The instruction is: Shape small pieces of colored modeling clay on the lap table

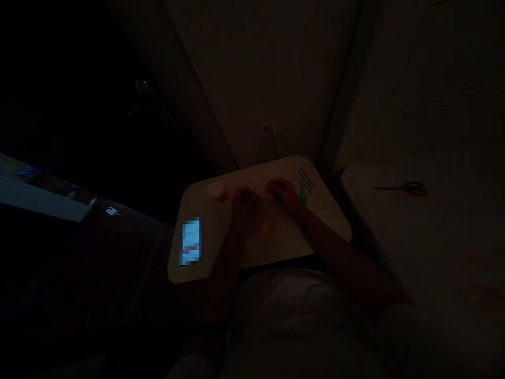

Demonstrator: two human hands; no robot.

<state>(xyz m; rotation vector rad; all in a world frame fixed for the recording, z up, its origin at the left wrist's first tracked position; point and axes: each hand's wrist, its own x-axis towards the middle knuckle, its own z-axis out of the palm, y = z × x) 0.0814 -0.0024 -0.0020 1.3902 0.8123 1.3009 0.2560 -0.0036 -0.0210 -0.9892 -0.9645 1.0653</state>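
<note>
In the dim light, my left hand (pixel 245 204) is over the small wooden table (pixel 221 237), its fingers curled; what is in them is too dark to make out. Across a short gap, my right hand (pixel 281 189) has its fingertips drawn together, and whatever they may hold is hidden. Just left of my left hand lies a pinkish-red piece (pixel 229 196), beside a pale round container or lid (pixel 216 191). An orange piece (pixel 265 227) rests on the tabletop between my forearms. Close to my right wrist is a green piece (pixel 303 196), with several thin sticks (pixel 304 180) behind it.
A lit phone (pixel 191 241) lies at the table's left side. Scissors (pixel 406 188) are on the pale surface to the right. A wall socket (pixel 270 127) with a plugged-in cord is behind the table. At the far left is a pale ledge (pixel 43 192).
</note>
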